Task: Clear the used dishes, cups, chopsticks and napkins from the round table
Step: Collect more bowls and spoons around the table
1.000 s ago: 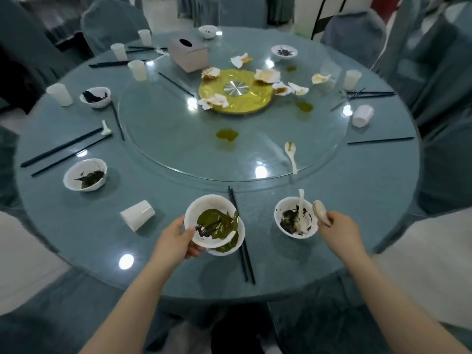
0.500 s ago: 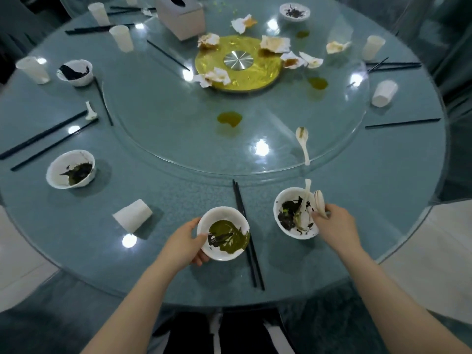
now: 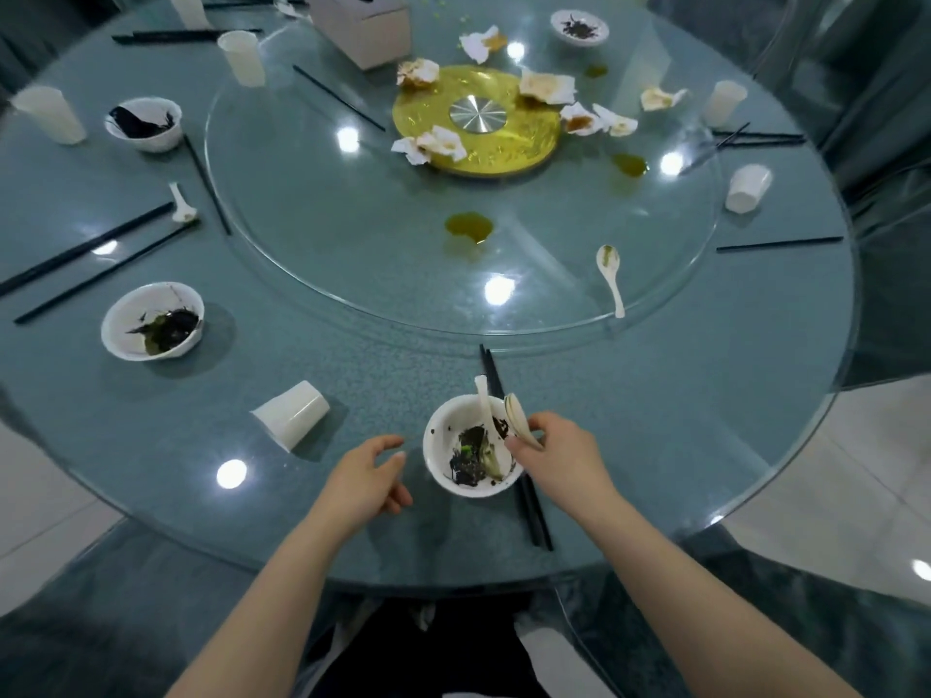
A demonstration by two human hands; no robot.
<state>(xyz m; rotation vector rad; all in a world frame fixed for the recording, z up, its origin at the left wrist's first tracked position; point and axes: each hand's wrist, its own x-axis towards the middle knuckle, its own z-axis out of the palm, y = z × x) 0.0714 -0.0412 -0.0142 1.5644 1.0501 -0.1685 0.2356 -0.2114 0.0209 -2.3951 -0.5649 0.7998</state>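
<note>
- Way over at the left edge of the tabletop (image 3: 655, 395) we had black chopsticks (image 3: 85, 249) lying loose, a cup (image 3: 48, 115) standing up, and two dirty bowls, one further back (image 3: 146, 124) and one nearer us (image 3: 151, 322) with dark scraps in it.
- Closer to the near edge, a white cup (image 3: 291, 414) lay tipped on its side.
- Our left hand (image 3: 363, 475) hovered just left of the near bowl (image 3: 471, 448), fingers loose and apart, not holding anything and not touching it.
- That near bowl sat close to the near edge, half on top of a chopstick pair (image 3: 535, 516), with dark leftovers and a white spoon (image 3: 484, 408) leaning in it.
- Our right hand (image 3: 559, 458) was at the bowl's right rim, fingers pinched around a second spoon (image 3: 519, 420).
- On the glass turntable (image 3: 327, 234): crumpled napkins (image 3: 433, 143) around the yellow center disc (image 3: 509, 143), sauce spills, and another spoon (image 3: 610, 274) by its right edge.
- Far right edge: a fallen cup (image 3: 748, 187), a standing one (image 3: 724, 104), more chopsticks (image 3: 778, 243).
</note>
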